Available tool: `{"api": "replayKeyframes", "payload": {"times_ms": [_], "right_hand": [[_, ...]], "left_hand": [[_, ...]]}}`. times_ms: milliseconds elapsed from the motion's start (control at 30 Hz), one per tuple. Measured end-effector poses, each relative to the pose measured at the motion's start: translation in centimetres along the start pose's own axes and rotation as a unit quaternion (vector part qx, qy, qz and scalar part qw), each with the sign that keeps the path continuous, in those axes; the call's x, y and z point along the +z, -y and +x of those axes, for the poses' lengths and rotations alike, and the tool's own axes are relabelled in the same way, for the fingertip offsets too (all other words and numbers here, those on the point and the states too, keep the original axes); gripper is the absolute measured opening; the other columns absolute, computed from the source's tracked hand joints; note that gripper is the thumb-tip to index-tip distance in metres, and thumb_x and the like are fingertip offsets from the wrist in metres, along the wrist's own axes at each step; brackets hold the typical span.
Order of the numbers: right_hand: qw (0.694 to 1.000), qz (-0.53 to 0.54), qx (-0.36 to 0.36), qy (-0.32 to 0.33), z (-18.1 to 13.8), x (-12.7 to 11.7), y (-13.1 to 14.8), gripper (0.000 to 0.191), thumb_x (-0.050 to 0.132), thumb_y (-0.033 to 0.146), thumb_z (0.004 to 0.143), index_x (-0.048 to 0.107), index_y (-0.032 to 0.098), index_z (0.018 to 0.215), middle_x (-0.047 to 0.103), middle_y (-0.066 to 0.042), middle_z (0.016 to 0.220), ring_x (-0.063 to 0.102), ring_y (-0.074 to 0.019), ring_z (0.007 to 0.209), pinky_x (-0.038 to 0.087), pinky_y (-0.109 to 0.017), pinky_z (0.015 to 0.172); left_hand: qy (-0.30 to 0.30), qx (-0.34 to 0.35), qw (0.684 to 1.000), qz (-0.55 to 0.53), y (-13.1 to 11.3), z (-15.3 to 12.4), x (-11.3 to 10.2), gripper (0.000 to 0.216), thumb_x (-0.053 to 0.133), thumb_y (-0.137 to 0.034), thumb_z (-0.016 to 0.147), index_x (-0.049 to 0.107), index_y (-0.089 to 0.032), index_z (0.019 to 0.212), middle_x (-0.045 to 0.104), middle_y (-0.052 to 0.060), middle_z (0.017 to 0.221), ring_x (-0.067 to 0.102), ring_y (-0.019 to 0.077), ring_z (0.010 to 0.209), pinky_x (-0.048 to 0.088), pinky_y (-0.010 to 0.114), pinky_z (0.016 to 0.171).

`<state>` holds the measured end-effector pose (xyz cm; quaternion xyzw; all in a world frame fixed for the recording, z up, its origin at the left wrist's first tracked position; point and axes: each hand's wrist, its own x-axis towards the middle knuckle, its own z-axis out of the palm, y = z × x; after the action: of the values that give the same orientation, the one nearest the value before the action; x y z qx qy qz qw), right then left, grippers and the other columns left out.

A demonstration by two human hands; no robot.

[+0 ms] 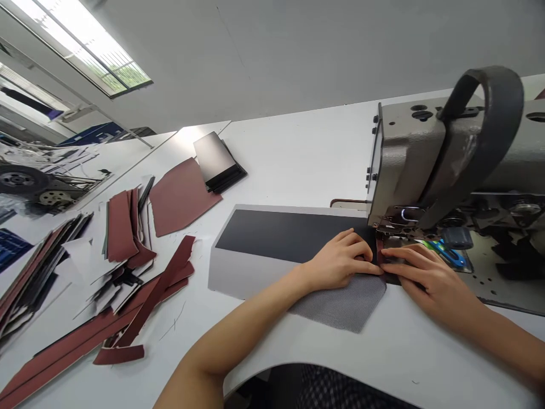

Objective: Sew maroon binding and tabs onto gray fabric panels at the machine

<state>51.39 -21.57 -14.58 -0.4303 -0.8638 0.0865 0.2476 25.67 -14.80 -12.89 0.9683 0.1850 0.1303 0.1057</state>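
A grey fabric panel [255,268] with a black piece [272,232] on top lies flat, its right end under the sewing machine [409,165]. A narrow dark red strip [380,247] runs along that right edge, beside the presser foot. My left hand [343,261] rests on the panel, fingers bent and closed on it near the strip. From the other side, my right hand [426,275] pinches the strip at the edge with its fingertips. The fingertips of both hands nearly meet just in front of the needle area, which the machine head partly hides.
Dark red pieces [185,196] and stacked strips [121,227] cover the table's left side. A pile of dark, glossy sheets [217,162] sits at the back. Blue-handled snips [451,254] lie under the machine arm. Another machine [51,187] stands far left.
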Motion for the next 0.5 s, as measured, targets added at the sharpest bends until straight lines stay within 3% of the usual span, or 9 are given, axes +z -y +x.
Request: {"api": "replayKeyframes", "payload": {"times_ms": [200,367,433,500], "right_hand": [[1.0,-0.016,0.016,-0.001,0.8,0.3,-0.9,0.044,0.041,0.015,0.098,0.072,0.029,0.125,0.067,-0.001,0.136,0.066,-0.0248,0.113,0.054,-0.046,0.099],[1.0,0.02,0.013,0.0,0.8,0.5,-1.8,0.035,0.047,0.024,0.102,0.074,0.031,0.123,0.068,0.0,0.133,0.067,-0.0239,0.115,0.054,-0.044,0.1],[1.0,0.026,0.002,0.011,0.8,0.4,-2.0,0.031,0.051,0.026,0.101,0.075,0.034,0.119,0.069,0.001,0.132,0.066,-0.0242,0.116,0.054,-0.043,0.099],[0.999,0.024,-0.005,0.022,0.9,0.2,-2.0,0.031,0.051,0.026,0.101,0.075,0.035,0.118,0.068,0.001,0.133,0.066,-0.0239,0.116,0.054,-0.042,0.098]], "left_hand": [[-0.008,0.012,1.0,0.013,2.3,1.4,0.2,0.043,0.047,-0.006,0.098,0.075,-0.032,0.119,0.071,0.003,0.116,0.06,0.0179,0.112,0.044,0.036,0.11],[0.001,-0.03,0.999,0.019,0.7,1.1,-0.4,0.038,0.045,-0.009,0.1,0.073,-0.026,0.119,0.073,0.002,0.119,0.061,0.0177,0.115,0.047,0.033,0.099],[-0.008,-0.081,0.997,0.008,-1.0,0.6,-0.7,0.022,0.054,-0.025,0.102,0.071,-0.021,0.115,0.072,0.004,0.117,0.062,0.0191,0.106,0.05,0.033,0.091],[-0.011,-0.126,0.992,-0.004,-2.7,0.3,-0.9,0.035,0.067,-0.049,0.095,0.069,-0.017,0.107,0.071,0.006,0.114,0.061,0.0201,0.098,0.053,0.033,0.087]]}}
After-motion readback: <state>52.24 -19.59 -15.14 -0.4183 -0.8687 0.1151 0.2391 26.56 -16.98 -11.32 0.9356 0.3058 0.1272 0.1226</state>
